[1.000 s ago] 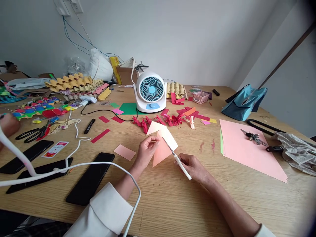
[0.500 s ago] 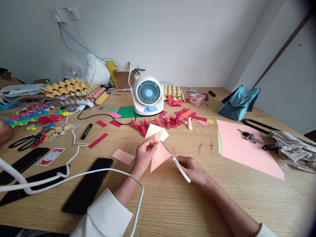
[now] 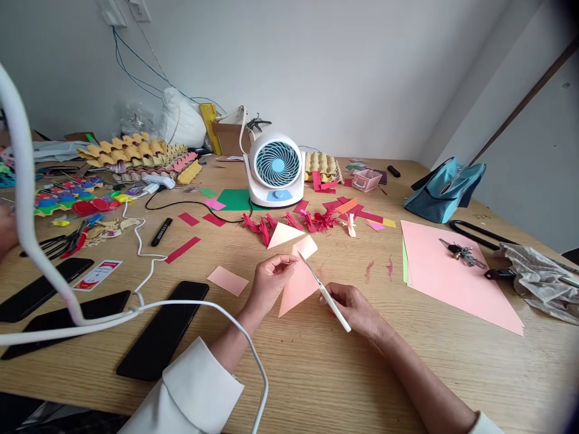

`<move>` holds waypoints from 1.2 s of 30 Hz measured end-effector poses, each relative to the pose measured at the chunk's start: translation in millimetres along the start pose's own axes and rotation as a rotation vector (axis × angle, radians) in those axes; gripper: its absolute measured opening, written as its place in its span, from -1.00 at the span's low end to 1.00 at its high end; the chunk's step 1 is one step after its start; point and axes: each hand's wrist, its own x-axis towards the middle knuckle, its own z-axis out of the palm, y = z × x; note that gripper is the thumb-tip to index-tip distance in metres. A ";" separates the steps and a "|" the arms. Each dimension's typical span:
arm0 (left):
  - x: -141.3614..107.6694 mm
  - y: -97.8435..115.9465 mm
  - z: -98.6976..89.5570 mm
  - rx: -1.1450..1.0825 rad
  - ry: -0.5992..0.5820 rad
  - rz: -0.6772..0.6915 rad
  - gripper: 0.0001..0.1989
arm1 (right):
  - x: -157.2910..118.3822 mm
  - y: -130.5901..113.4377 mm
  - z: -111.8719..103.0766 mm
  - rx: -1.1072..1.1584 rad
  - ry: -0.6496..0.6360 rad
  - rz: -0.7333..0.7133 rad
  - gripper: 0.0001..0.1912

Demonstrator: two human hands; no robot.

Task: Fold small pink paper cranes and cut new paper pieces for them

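A white fan (image 3: 277,169) stands toward the far edge of the wooden desk (image 3: 298,386). Nearer the front edge, the left hand (image 3: 275,274) has its fingers pinched on peach paper (image 3: 296,290); the right hand's (image 3: 355,306) fingers are clamped on white-handled scissors (image 3: 335,308), blades against that paper. Beyond lies 1 cream triangle (image 3: 283,234). The paper's pale flap (image 3: 306,246) shows less than 1 second ago; the cut is probably advancing.

This looks like a room for making crafts. The big wooden table (image 3: 316,380) has scissors (image 3: 335,310), bits of red paper (image 3: 183,249), egg cartons (image 3: 136,152), a black marker (image 3: 161,232) and pink sheets (image 3: 443,271) on it.
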 end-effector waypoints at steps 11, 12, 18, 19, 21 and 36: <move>0.4 -1.9 -0.9 0.027 -0.012 0.007 -0.81 | 0.9 4.9 1.6 -0.008 0.021 -0.032 -0.60; 0.4 -2.2 -1.2 0.022 -0.009 0.008 -0.81 | 0.8 4.7 2.0 -0.008 0.023 -0.034 -0.60; 1.6 -5.1 -2.4 -0.032 -0.022 -0.004 -0.79 | -0.3 3.0 4.0 0.002 0.056 -0.048 -0.57; 1.7 -4.9 -2.4 -0.040 -0.020 -0.008 -0.79 | -0.3 2.7 4.2 0.004 0.058 -0.050 -0.57; 2.0 -3.9 -2.2 -0.045 -0.015 -0.017 -0.79 | -0.3 1.9 4.6 0.009 0.058 -0.045 -0.58; 0.6 -4.1 -0.8 0.019 -0.062 0.010 -0.84 | -1.3 -3.8 4.3 0.063 0.037 0.017 -0.62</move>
